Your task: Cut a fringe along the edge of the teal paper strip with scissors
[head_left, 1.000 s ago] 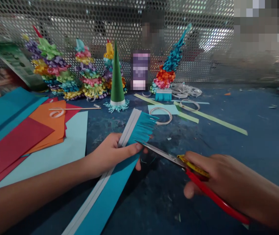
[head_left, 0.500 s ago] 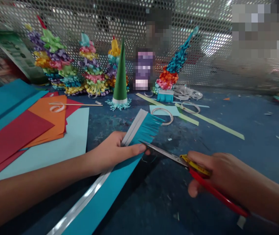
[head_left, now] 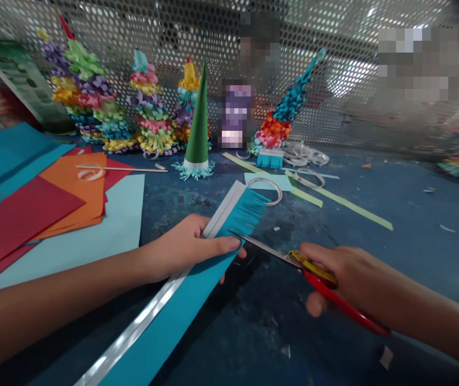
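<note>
A long blue paper strip [head_left: 191,300] slants up from the bottom edge, with white tape along its left side. Its far end is cut into a fringe [head_left: 251,206]. My left hand [head_left: 197,244] is closed on the strip just below the fringe, thumb on top and most fingers hidden underneath. In my right hand [head_left: 334,268] is a pair of scissors [head_left: 321,287] with red and yellow handles. The blade tips lie on the strip beside my left thumb, at the lower end of the fringe.
Behind stand a green paper cone [head_left: 199,123] with a fringed base and several colourful fringed cones [head_left: 155,115]. Coloured paper sheets [head_left: 76,195] and a thin stick [head_left: 128,169] lie left. Tape rolls [head_left: 272,191] and pale green strips [head_left: 354,206] lie beyond the fringe, before a perforated metal screen [head_left: 221,32].
My right hand and the scissors have shifted slightly left and up, and the scissor blades look more closed. The left hand keeps its hold on the strip. The whole view has shifted a little.
</note>
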The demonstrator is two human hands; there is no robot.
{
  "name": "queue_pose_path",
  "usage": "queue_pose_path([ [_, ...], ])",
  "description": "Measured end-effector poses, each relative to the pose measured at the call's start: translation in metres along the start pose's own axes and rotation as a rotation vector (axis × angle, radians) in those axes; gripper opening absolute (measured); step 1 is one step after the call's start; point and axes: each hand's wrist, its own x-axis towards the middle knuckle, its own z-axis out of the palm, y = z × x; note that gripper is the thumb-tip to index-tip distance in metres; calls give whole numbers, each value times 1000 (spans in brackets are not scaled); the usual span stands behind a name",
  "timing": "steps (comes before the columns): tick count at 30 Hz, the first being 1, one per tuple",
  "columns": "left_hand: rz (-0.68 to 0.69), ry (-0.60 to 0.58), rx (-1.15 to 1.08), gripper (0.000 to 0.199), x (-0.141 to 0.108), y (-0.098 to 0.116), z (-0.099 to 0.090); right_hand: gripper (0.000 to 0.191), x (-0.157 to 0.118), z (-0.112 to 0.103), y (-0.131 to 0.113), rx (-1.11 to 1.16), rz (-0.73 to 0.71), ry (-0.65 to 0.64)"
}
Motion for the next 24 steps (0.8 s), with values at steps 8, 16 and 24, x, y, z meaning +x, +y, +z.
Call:
queue_pose_path([
  [8,31,-23,-31,31,-1,2,2,40,10,3,0,-100,-29,64],
  [16,7,-28,-37,27,-1,1,0,38,10,4,2,-98,-11,118],
  [24,162,-128,-63,28,0,0,4,38,2,2,-3,-52,-10,48],
])
